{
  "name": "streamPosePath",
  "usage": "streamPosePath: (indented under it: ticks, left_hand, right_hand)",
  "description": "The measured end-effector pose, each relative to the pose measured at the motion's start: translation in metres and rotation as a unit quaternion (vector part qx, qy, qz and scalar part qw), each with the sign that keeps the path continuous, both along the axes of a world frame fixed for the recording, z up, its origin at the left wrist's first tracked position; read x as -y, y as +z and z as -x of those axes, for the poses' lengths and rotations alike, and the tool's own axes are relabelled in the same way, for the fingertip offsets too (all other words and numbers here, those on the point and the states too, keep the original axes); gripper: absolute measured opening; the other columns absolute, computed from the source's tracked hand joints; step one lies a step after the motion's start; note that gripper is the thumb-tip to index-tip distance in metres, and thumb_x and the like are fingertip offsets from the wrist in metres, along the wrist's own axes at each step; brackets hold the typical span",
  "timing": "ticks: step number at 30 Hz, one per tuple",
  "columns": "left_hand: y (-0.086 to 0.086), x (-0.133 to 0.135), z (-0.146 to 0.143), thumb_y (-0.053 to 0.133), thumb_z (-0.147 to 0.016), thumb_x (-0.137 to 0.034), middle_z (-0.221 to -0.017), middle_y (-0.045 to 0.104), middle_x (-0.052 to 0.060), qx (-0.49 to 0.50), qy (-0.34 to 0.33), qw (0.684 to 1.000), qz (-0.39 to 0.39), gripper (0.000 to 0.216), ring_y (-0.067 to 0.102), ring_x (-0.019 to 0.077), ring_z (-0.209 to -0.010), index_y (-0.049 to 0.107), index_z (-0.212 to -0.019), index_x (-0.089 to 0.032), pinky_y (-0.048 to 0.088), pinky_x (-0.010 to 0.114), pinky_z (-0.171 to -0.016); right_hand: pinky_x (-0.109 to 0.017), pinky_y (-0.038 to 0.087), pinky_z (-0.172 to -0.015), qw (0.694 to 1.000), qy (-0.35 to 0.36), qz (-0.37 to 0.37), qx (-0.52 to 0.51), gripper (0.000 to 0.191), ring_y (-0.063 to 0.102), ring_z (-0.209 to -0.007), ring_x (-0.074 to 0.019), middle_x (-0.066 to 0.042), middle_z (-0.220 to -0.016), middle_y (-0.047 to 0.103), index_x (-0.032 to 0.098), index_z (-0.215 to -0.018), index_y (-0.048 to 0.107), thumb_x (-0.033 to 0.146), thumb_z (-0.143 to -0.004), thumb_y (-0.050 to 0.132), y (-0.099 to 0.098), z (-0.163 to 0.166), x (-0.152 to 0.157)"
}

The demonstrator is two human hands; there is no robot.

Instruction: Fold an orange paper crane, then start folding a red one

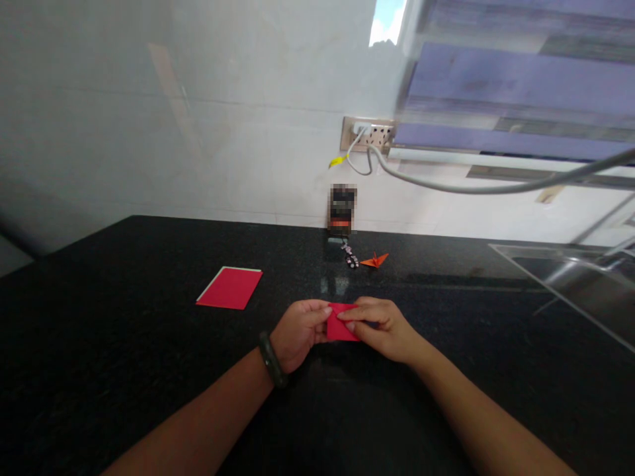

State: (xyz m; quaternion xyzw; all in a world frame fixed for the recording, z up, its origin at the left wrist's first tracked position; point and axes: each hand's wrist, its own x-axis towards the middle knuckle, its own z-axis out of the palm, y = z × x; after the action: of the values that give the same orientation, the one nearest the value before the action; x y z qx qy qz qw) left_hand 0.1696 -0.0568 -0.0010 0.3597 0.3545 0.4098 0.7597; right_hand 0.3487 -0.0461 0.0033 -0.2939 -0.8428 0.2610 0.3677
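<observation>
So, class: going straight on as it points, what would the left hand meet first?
The left hand already pinches the red folded paper; that comes first, then probably the right hand.

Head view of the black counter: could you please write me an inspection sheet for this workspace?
Surface: black counter, speckled and glossy.
Things in hand: small red paper, folded; red sheet lying flat further left.
Clutter: orange paper crane, small patterned item and blurred dark object near the wall.
Hands: left hand, with a wristband, and right hand both pinch the small red paper.
Cables: white cable plugged into the wall socket, running off right; yellow tag beside it.
Surroundings: pale tiled wall; clear panel at right; louvred window above.
</observation>
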Motion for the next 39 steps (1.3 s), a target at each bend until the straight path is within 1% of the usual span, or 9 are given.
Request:
streamPosePath:
  ticks: [6,10,13,19,22,29,32,35,39]
  left_hand:
    - [0.001,-0.001,0.000,0.057,-0.070,-0.017,-0.068,0.067,0.008,0.023,0.021,0.999,0.022,0.010,0.062,0.0161,-0.061,0.061,-0.074,-0.009,0.046,0.028,-0.059]
    - [0.000,0.000,0.000,0.055,-0.074,-0.026,-0.066,0.066,0.009,0.010,0.007,1.000,-0.006,0.019,0.063,0.0170,-0.063,0.062,-0.075,-0.009,0.046,0.029,-0.061]
    - [-0.002,0.001,-0.002,0.061,-0.071,-0.031,-0.066,0.066,0.008,-0.024,0.007,0.999,-0.025,0.023,0.061,0.0154,-0.060,0.062,-0.075,-0.009,0.046,0.027,-0.060]
    - [-0.005,0.001,-0.003,0.067,-0.065,-0.034,-0.063,0.065,0.006,-0.040,0.039,0.998,-0.015,0.027,0.058,0.0121,-0.053,0.061,-0.071,-0.009,0.045,0.025,-0.056]
    - [-0.006,0.000,-0.002,0.068,-0.064,-0.034,-0.061,0.064,0.005,-0.033,0.047,0.998,-0.014,0.027,0.058,0.0115,-0.053,0.061,-0.070,-0.009,0.045,0.025,-0.055]
    - [-0.005,-0.001,-0.003,0.066,-0.066,-0.035,-0.064,0.066,0.007,-0.034,0.048,0.998,-0.023,0.028,0.059,0.0127,-0.055,0.061,-0.071,-0.008,0.045,0.026,-0.056]
    - [-0.005,0.000,-0.004,0.065,-0.067,-0.035,-0.065,0.066,0.008,-0.039,0.044,0.998,-0.021,0.028,0.059,0.0138,-0.057,0.061,-0.072,-0.008,0.046,0.027,-0.057]
    - [-0.006,0.001,-0.005,0.066,-0.066,-0.035,-0.064,0.065,0.007,-0.051,0.060,0.997,-0.021,0.027,0.059,0.0134,-0.056,0.060,-0.070,-0.009,0.046,0.027,-0.058]
    - [-0.005,0.001,-0.005,0.068,-0.063,-0.034,-0.063,0.065,0.006,-0.056,0.083,0.995,-0.025,0.027,0.059,0.0125,-0.056,0.059,-0.068,-0.009,0.047,0.027,-0.059]
  right_hand:
    - [-0.021,0.040,-0.052,0.999,-0.016,0.033,-0.014,0.022,0.052,-0.055,-0.0102,-0.002,-0.063,0.058,0.019,-0.088,0.069,0.015,-0.077,0.050,0.000,0.004,0.002]
    - [-0.021,0.040,-0.052,0.999,-0.023,0.042,-0.023,0.021,0.052,-0.056,-0.0102,-0.001,-0.063,0.059,0.019,-0.087,0.069,0.017,-0.078,0.050,-0.001,0.006,0.004]
    - [-0.021,0.040,-0.052,0.999,-0.015,0.046,-0.020,0.022,0.051,-0.055,-0.0098,-0.001,-0.063,0.059,0.020,-0.089,0.069,0.016,-0.078,0.050,-0.002,0.007,0.004]
    - [-0.022,0.042,-0.056,0.998,-0.015,0.040,-0.044,0.023,0.053,-0.060,-0.0106,-0.002,-0.069,0.059,0.021,-0.093,0.067,0.016,-0.079,0.050,-0.005,0.008,0.003]
    - [-0.023,0.043,-0.058,0.997,-0.018,0.047,-0.064,0.021,0.055,-0.063,-0.0114,-0.003,-0.072,0.061,0.020,-0.090,0.067,0.016,-0.079,0.050,-0.007,0.009,0.003]
    - [-0.023,0.042,-0.058,0.988,-0.042,0.117,-0.096,0.017,0.053,-0.062,-0.0111,-0.001,-0.071,0.059,0.019,-0.082,0.064,0.018,-0.079,0.048,-0.011,0.013,0.005]
    - [-0.020,0.039,-0.051,0.981,-0.074,0.149,-0.096,0.011,0.048,-0.052,-0.0089,0.002,-0.062,0.055,0.018,-0.080,0.061,0.019,-0.078,0.050,-0.015,0.015,0.006]
    - [-0.019,0.035,-0.046,0.981,-0.127,0.127,-0.076,0.006,0.043,-0.047,-0.0079,0.003,-0.056,0.050,0.017,-0.077,0.060,0.019,-0.074,0.054,-0.018,0.018,0.005]
    - [-0.020,0.039,-0.049,0.983,-0.165,0.064,-0.058,0.009,0.048,-0.051,-0.0091,0.000,-0.061,0.056,0.017,-0.076,0.061,0.018,-0.074,0.053,-0.019,0.021,0.005]
